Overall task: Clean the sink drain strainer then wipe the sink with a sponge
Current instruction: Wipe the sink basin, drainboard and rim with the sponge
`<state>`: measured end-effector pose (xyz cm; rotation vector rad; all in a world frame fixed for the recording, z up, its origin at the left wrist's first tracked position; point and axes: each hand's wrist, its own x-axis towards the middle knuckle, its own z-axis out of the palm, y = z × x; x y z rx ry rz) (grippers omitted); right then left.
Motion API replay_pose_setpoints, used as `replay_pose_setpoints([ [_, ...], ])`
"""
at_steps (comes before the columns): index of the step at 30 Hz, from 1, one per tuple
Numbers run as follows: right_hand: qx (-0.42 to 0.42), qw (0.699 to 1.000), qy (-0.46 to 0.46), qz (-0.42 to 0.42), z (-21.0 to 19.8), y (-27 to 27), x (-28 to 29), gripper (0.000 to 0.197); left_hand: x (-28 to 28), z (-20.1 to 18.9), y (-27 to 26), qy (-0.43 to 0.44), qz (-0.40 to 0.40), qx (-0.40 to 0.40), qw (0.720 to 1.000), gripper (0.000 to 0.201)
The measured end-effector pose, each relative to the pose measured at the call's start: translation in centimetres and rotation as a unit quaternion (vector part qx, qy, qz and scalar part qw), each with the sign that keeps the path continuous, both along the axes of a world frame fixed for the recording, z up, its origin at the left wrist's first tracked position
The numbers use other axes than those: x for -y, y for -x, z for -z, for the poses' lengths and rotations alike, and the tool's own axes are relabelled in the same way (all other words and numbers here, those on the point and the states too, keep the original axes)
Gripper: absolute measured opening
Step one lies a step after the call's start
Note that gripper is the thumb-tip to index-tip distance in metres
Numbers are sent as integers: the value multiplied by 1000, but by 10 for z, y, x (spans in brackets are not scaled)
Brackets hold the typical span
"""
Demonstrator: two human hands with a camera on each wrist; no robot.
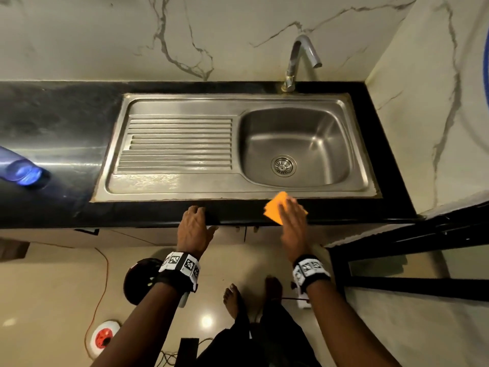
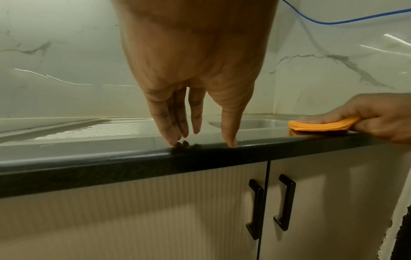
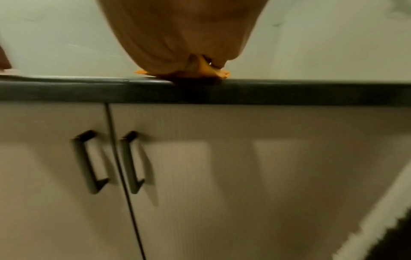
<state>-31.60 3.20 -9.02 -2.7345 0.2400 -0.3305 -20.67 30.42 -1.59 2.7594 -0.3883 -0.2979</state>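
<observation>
The steel sink (image 1: 174,186) has a ribbed drainboard on the left and a basin on the right. The round drain strainer (image 1: 283,165) sits in the basin floor. A flat orange sponge (image 1: 274,206) (image 2: 322,125) (image 3: 205,69) lies on the black counter's front edge, just before the basin. My right hand (image 1: 292,215) (image 2: 378,117) holds it there, fingers flat on top and thumb at its near side. My left hand (image 1: 197,215) (image 2: 204,142) rests straight fingertips on the counter edge, left of the sponge, holding nothing.
A curved faucet (image 1: 299,62) stands behind the basin. A blue bottle (image 1: 21,170) lies at the counter's far left. Marble walls close in the back and right. Cabinet doors with black handles (image 2: 255,209) sit under the counter. Cables and a round socket (image 1: 104,337) lie on the floor.
</observation>
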Motion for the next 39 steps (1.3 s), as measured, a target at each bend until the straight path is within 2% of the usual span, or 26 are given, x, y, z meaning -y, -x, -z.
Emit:
replay_pose_setpoints([
  [3,-12,995,1,103,1,5,-2,73,-10,0,3,18,-17,5,1000,50],
  [5,-44,984,-20,171,1,-8,-30,76,-18,-1,5,28,-37,-2,999,48],
  [7,-59,978,-55,191,-2,-28,-68,81,-27,-4,7,40,-60,-2,997,45],
  [11,-56,995,-75,35,-12,-64,-154,74,-50,-8,8,36,-99,-1,994,41],
  [14,-74,992,-79,-71,-23,-90,-202,77,-62,-7,3,44,-115,7,992,41],
  [16,-93,983,-68,-145,-28,-103,-219,78,-65,-6,0,54,-123,10,991,51],
  [19,-106,970,-56,-214,-33,-104,-208,82,-60,-6,-3,64,-131,3,989,75],
  [22,-84,939,-3,-335,-26,-90,-165,93,-52,-6,-3,79,-118,3,990,71],
  [25,-94,918,45,-382,-18,-69,-107,85,-39,-3,-5,104,-78,10,991,61],
  [27,-115,932,41,-342,-20,-49,-65,88,-25,0,-9,108,-46,11,993,57],
  [31,-122,974,17,-191,-21,-14,5,113,13,-2,-17,103,0,17,995,56],
  [35,-110,994,-22,-9,-28,-8,31,104,30,-3,-29,67,14,10,998,55],
  [37,-92,994,-38,38,-26,-19,16,95,31,-4,-33,65,-1,0,998,48],
  [39,-88,994,-63,35,-23,-39,-11,88,27,-4,-34,67,-14,-7,998,45],
])
